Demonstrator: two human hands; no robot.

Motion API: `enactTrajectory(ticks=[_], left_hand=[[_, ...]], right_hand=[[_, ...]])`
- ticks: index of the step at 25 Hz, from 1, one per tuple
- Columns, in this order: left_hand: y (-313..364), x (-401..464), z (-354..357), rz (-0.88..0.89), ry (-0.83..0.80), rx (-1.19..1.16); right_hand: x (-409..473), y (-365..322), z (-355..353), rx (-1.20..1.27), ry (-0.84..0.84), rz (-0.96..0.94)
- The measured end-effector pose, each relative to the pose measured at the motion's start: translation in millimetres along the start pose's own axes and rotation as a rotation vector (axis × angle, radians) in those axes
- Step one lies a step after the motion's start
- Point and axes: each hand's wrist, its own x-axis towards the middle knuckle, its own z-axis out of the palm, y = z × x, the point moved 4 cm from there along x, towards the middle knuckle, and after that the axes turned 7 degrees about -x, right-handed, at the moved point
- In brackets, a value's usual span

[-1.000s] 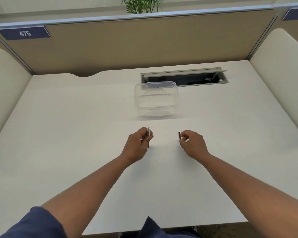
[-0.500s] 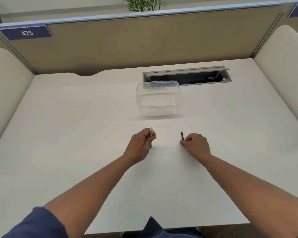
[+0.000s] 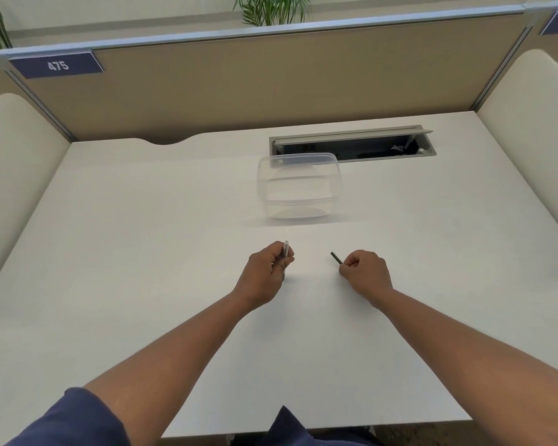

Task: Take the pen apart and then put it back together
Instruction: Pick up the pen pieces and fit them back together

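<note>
The pen is in two parts. My left hand [image 3: 269, 272] grips the pale pen barrel [image 3: 285, 248] nearly upright, its open end sticking up above my fingers and its lower end near the white table [image 3: 142, 252]. My right hand [image 3: 364, 273] pinches a thin dark piece of the pen [image 3: 336, 257], which points up and to the left out of my fingers. The two hands are a short gap apart and low over the table. Most of each part is hidden inside the fists.
A clear plastic container [image 3: 298, 185] stands beyond the hands near the table's middle. Behind it is an open grey cable slot [image 3: 351, 143]. Tan partitions [image 3: 271, 82] and cream side panels enclose the desk.
The dark piece in my right hand has tilted from nearly upright to leaning left. Both hands stayed almost in place, still apart.
</note>
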Motion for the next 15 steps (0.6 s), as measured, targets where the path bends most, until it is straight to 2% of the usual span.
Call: enactTrajectory(ticks=[7, 11, 15], left_hand=[[5, 1, -3, -0.033, -0.009, 0.077], [8, 3, -9, -0.009, -0.015, 0.112], [12, 7, -15, 0.086, -0.022, 0.212]], right_hand=[[-19, -49, -20, 0.418, -0.055, -0.228], [-28, -67, -30, 0.525, -0.113, -0.367], [-31, -69, -35, 0.529, -0.109, -0.409]])
